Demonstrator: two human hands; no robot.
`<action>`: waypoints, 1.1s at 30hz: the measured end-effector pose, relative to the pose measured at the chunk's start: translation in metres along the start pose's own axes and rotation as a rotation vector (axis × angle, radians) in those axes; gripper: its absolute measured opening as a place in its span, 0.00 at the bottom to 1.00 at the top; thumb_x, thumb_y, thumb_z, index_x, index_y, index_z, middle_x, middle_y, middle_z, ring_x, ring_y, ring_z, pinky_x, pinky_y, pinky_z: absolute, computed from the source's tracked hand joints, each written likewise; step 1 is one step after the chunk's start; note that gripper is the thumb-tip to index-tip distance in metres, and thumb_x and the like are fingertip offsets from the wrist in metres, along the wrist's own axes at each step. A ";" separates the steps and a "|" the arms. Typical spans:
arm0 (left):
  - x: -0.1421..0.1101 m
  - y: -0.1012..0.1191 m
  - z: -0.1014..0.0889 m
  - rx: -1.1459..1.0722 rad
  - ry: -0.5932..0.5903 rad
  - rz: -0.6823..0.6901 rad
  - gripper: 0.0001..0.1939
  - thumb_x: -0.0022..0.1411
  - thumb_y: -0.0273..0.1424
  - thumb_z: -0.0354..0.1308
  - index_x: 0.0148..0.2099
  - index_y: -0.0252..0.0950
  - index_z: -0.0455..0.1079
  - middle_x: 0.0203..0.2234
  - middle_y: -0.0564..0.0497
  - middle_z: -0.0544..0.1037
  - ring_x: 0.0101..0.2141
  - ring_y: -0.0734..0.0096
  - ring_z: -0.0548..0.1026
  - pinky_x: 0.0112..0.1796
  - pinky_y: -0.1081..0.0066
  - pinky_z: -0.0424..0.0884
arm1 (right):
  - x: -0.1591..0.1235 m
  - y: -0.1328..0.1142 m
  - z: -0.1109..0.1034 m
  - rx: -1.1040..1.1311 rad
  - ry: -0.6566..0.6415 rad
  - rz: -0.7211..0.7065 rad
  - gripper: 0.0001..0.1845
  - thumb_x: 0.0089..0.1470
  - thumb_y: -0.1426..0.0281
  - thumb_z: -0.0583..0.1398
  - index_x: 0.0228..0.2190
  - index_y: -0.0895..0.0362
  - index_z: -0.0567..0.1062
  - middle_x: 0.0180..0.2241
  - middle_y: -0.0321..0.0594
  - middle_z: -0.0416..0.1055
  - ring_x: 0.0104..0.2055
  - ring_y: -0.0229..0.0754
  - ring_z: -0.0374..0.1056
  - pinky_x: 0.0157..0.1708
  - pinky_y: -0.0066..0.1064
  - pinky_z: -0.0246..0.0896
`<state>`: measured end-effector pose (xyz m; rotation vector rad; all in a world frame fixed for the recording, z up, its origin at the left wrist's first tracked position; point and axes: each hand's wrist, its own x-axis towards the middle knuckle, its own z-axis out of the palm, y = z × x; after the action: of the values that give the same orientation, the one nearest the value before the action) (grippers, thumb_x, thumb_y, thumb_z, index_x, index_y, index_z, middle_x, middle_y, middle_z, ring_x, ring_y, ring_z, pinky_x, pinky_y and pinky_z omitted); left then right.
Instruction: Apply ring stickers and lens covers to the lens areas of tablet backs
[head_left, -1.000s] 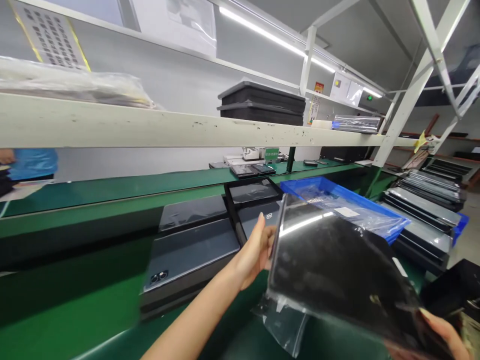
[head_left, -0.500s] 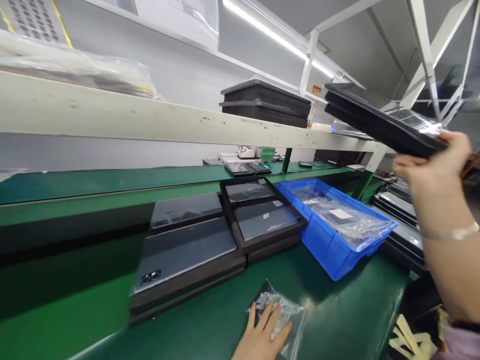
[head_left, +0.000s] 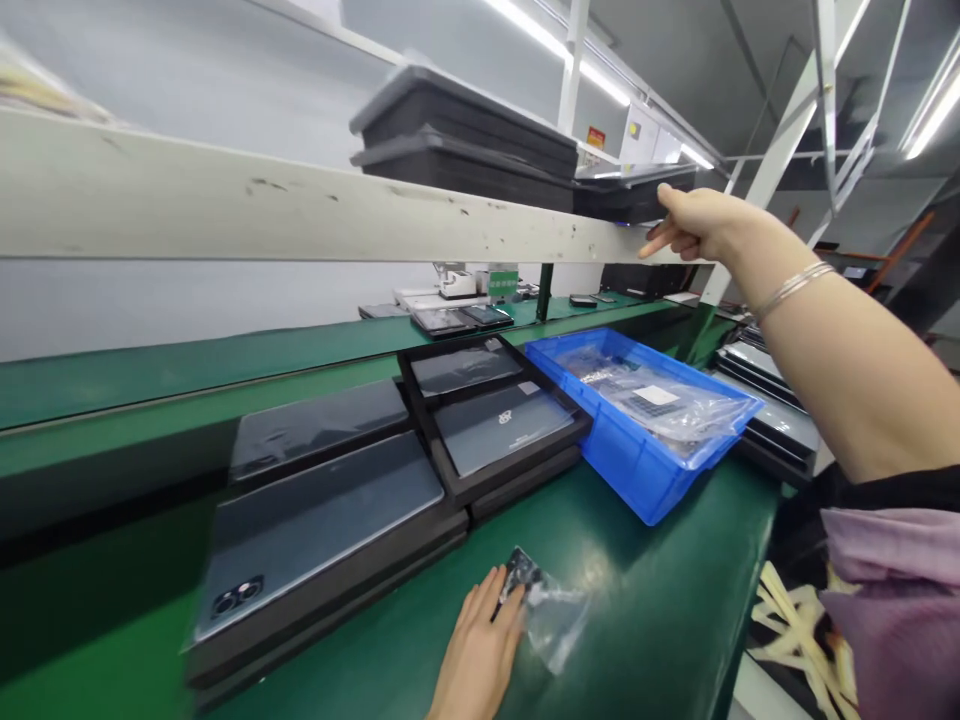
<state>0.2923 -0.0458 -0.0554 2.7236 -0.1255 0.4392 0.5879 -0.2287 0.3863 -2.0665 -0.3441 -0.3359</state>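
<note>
My right hand (head_left: 688, 222) is raised at the shelf, its thumb against the end of a black tray (head_left: 626, 198) and its fingers bent below it. The tray lies at the shelf's front edge, partly covered by the hand. Lower down, my left hand (head_left: 480, 625) grips the dark end of a clear plastic bag (head_left: 556, 618) on the green table. What the bag contains is hard to make out. Left of the bag, dark blue tablets (head_left: 330, 530) in clear film lie in stacked black trays. More tablets (head_left: 502, 425) sit in another black tray behind.
A blue bin (head_left: 626, 470) holds items in clear plastic bags. Stacked black trays (head_left: 472, 140) stand on the white shelf (head_left: 300, 215). Flat devices (head_left: 772, 400) are piled at the right. Pale strips (head_left: 795, 620) show below the table edge (head_left: 754, 610).
My right hand has brought the black tray from mid-air left onto the shelf. My left hand's spread fingers have drawn closer together at the bag's dark end. The view has shifted right.
</note>
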 end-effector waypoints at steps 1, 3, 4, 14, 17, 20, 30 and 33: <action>0.002 0.002 -0.004 -0.102 0.003 -0.055 0.19 0.64 0.31 0.46 0.53 0.42 0.71 0.56 0.43 0.69 0.55 0.54 0.68 0.52 0.55 0.68 | 0.000 0.003 0.001 -0.022 -0.037 -0.007 0.28 0.31 0.70 0.21 0.11 0.73 0.51 0.38 0.69 0.66 0.22 0.13 0.60 0.19 0.18 0.33; 0.005 0.008 -0.014 -0.354 0.001 -0.199 0.20 0.65 0.36 0.43 0.51 0.40 0.73 0.55 0.43 0.70 0.54 0.53 0.69 0.53 0.56 0.67 | -0.001 0.007 0.005 -0.037 -0.072 -0.040 0.28 0.31 0.71 0.20 0.12 0.74 0.51 0.33 0.67 0.66 0.23 0.13 0.59 0.16 0.27 0.34; 0.006 0.010 -0.018 -0.488 0.000 -0.286 0.23 0.65 0.40 0.42 0.50 0.38 0.74 0.53 0.44 0.72 0.53 0.52 0.70 0.54 0.56 0.66 | -0.002 0.008 0.007 -0.039 -0.086 -0.065 0.28 0.31 0.71 0.20 0.13 0.73 0.52 0.32 0.65 0.66 0.22 0.12 0.58 0.16 0.27 0.34; 0.011 0.007 -0.034 -0.975 0.108 -0.655 0.33 0.48 0.62 0.53 0.34 0.36 0.76 0.37 0.43 0.80 0.46 0.49 0.73 0.53 0.59 0.64 | -0.074 0.015 0.010 -0.149 -0.171 -0.441 0.39 0.46 0.67 0.29 0.31 0.90 0.64 0.29 0.42 0.71 0.25 0.16 0.60 0.22 0.22 0.42; 0.017 0.020 -0.044 -0.859 0.047 -0.500 0.32 0.53 0.61 0.48 0.28 0.36 0.73 0.28 0.45 0.78 0.34 0.56 0.75 0.40 0.66 0.70 | -0.146 0.059 0.027 -0.276 -0.587 -0.652 0.26 0.54 0.62 0.52 0.41 0.76 0.71 0.38 0.46 0.75 0.40 0.34 0.69 0.38 0.22 0.56; 0.034 0.046 -0.052 -0.758 0.014 -0.311 0.29 0.59 0.56 0.45 0.25 0.37 0.70 0.21 0.49 0.74 0.25 0.64 0.71 0.30 0.71 0.66 | -0.219 0.110 0.053 -0.326 -0.880 -0.672 0.40 0.42 0.60 0.67 0.54 0.65 0.65 0.44 0.48 0.75 0.41 0.42 0.72 0.37 0.24 0.63; 0.072 0.084 -0.036 -0.787 -0.172 -0.159 0.20 0.68 0.44 0.39 0.39 0.38 0.66 0.32 0.51 0.75 0.35 0.69 0.73 0.38 0.73 0.65 | -0.170 0.165 -0.020 -0.526 -0.567 -0.453 0.10 0.48 0.78 0.51 0.26 0.57 0.70 0.26 0.40 0.72 0.31 0.40 0.67 0.33 0.27 0.58; 0.064 0.074 -0.014 -0.658 -0.231 -0.170 0.21 0.68 0.43 0.37 0.32 0.38 0.64 0.27 0.50 0.73 0.31 0.68 0.72 0.36 0.72 0.64 | -0.127 0.191 -0.045 -0.602 -0.451 -0.382 0.12 0.49 0.77 0.50 0.31 0.57 0.72 0.34 0.45 0.73 0.39 0.46 0.67 0.38 0.31 0.58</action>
<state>0.3380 -0.1109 0.0039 2.1005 -0.0795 0.0165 0.5382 -0.3738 0.2092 -2.6637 -1.0197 -0.2075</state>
